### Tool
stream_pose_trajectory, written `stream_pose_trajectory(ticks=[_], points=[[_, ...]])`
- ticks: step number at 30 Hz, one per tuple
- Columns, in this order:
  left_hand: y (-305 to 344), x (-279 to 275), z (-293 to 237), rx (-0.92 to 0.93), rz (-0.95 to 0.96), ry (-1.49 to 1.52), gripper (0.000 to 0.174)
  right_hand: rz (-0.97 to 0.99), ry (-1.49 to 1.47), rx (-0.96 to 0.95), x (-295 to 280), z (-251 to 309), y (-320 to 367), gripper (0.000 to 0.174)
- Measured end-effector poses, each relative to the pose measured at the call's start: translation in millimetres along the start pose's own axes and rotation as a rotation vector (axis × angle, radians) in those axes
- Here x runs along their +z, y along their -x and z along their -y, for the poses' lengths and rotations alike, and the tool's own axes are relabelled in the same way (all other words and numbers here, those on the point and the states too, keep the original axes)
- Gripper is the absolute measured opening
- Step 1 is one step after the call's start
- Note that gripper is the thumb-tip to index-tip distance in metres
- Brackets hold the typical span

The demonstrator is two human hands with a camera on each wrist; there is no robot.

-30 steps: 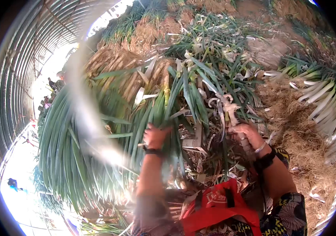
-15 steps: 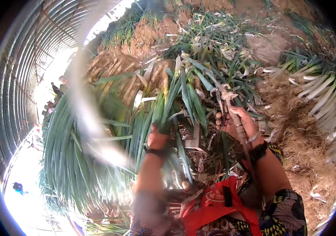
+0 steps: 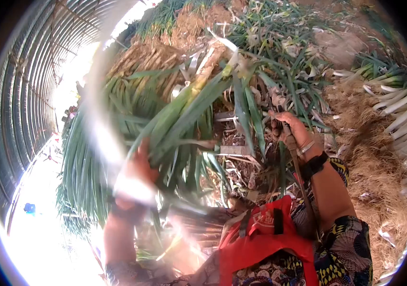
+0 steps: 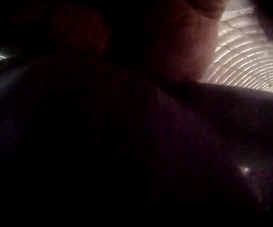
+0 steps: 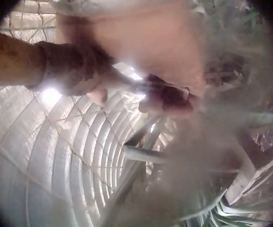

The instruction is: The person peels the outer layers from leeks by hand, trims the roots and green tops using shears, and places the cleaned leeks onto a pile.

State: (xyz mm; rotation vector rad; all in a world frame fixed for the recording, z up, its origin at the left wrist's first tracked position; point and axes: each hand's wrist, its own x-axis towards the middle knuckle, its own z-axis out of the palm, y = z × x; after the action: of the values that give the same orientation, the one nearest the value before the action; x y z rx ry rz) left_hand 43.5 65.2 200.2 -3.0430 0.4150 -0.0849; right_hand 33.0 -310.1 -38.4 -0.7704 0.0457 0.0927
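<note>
In the head view my left hand (image 3: 139, 169) grips the leaves of a large green onion (image 3: 186, 107). Its stalk slants up and right, toward a peeled-back pale skin. Glare covers part of this hand, and the left wrist view is mostly dark, with some blurred skin (image 4: 188, 42). My right hand (image 3: 298, 131) holds a thin hose-like tool (image 3: 295, 159) with a wrapped joint (image 5: 68, 68) and a dark lever. The fingers curl around it, beside a small wooden stand (image 3: 234, 150). A heap of unpeeled green onions (image 3: 86, 167) lies to the left.
Peeled white-stalked onions (image 3: 399, 107) lie in a row at the right, beside a thick mat of dry roots (image 3: 365, 157). Stripped leaves (image 3: 279, 52) cover the ground ahead. A red apron (image 3: 265, 221) is at my front. The ribbed greenhouse wall (image 3: 24, 109) curves along the left.
My left hand has moved left and toward me, pulling the green onion's leaves, and its stalk now tilts. My right hand has risen slightly with the tool, whose upper end has swung away.
</note>
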Motion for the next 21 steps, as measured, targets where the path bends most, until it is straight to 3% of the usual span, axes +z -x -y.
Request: stream_pose_trajectory(ticks=[2,4,7,10,11,12,13,15,16,17,20,21], points=[[42,29,-5,-0.123,0.104,0.269,0.088,-0.139,0.05,0.036,21,6,12,0.031],[72,68,-14,-0.088,0.247,0.492,0.095,-0.169,0.077,0.056,21,-7,13,0.027],[93,164,-14,0.675,0.0,0.049,0.112,-0.251,0.192,0.15,12,-27,10,0.024],[88,221,-17,0.642,0.302,0.175,0.119,-0.386,0.209,0.238,8,-36,17,0.022],[72,202,-22,0.868,0.071,0.183,0.118,-0.422,0.248,0.202,9,-38,18,0.022],[61,182,-27,0.542,0.559,0.399,0.119,-0.41,0.24,0.213,5,-38,21,0.023],[48,160,-33,0.089,0.878,0.511,0.12,-0.396,0.229,0.222,2,-38,22,0.023],[23,160,-14,0.201,0.791,0.36,0.08,-0.393,0.267,0.154,0,-41,23,0.022],[-9,147,-21,0.198,0.891,0.166,0.064,-0.381,0.255,0.126,0,-40,26,0.023],[-26,147,-23,0.242,0.751,0.181,0.053,-0.369,0.245,0.1,1,-38,29,0.024],[-74,176,-36,0.325,0.287,0.257,0.038,-0.357,0.264,0.099,-6,-32,29,0.022],[-87,188,-47,0.251,0.231,0.339,0.037,-0.357,0.279,0.112,-9,-30,28,0.021]])
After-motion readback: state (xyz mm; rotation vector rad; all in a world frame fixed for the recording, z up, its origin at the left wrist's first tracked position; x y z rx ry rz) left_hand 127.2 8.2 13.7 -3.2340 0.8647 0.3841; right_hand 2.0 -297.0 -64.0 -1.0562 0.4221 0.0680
